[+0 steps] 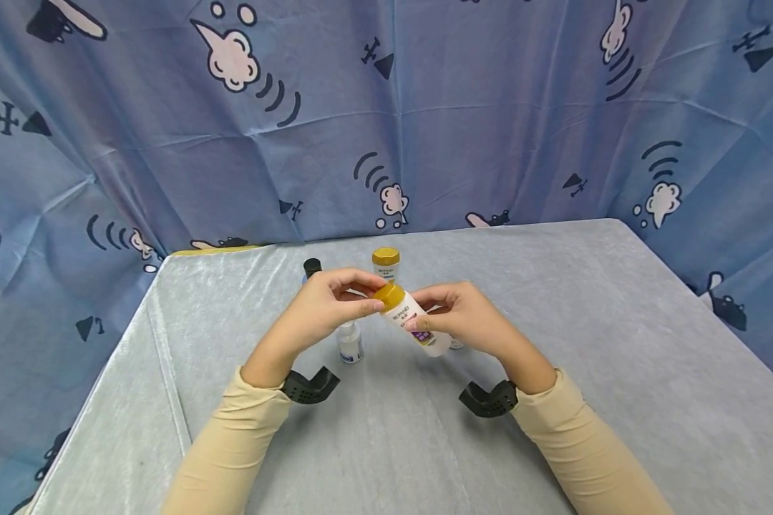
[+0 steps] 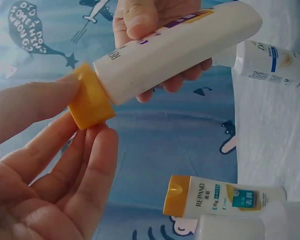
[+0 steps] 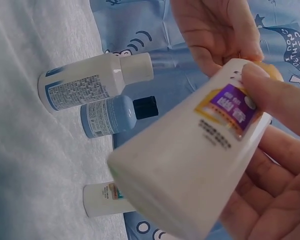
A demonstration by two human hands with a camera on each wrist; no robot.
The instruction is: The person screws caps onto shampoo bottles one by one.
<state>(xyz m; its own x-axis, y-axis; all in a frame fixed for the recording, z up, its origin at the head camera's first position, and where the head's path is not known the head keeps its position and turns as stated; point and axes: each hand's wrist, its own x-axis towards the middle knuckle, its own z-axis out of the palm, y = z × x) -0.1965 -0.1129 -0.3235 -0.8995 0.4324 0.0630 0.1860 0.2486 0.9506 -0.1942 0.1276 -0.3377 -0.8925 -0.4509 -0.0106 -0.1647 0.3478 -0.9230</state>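
Observation:
A white shampoo bottle (image 1: 438, 346) with a purple and gold label is held tilted above the table, between both hands. My right hand (image 1: 470, 315) grips its body, thumb across the label side and the other fingers behind. With thumb and fingertips, my left hand (image 1: 335, 295) pinches the yellow flip-top cap (image 2: 91, 97) at the bottle's upper end. In the left wrist view the cap sits against the neck end of the bottle. The bottle's flat base points toward the camera in the right wrist view.
Behind the hands stands another yellow-capped bottle (image 1: 386, 265). To the left are a blue bottle with a black cap (image 3: 107, 117) and a white bottle (image 1: 350, 345). One more white bottle (image 2: 270, 64) is mostly hidden behind the right hand. A patterned blue curtain (image 1: 489, 129) hangs behind the grey-covered table (image 1: 373, 443).

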